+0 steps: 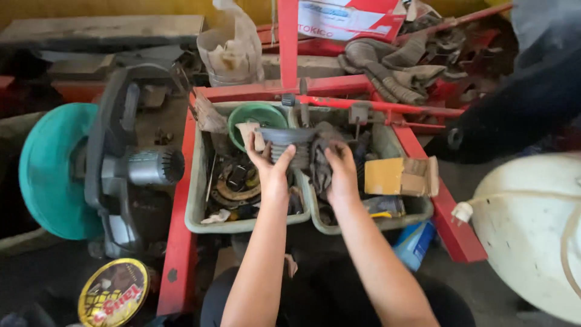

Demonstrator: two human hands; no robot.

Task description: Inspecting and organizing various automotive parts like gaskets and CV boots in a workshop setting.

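Left hand (270, 162) clamped the ribbed grey metal cylinder (289, 143), right hand (340, 166) gripped a dirty rag (321, 158); greasy, it could've slipped into the grey-green plastic tray (195, 181).

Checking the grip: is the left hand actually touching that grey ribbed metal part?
Touching. The head view shows the left hand pressed against the side of the grey ribbed part, its fingers curling over the rim.

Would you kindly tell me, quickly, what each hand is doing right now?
Left hand: closed around the side of a grey ribbed metal part, holding it above the trays.
Right hand: closed on a dark rag, pressed against that part.
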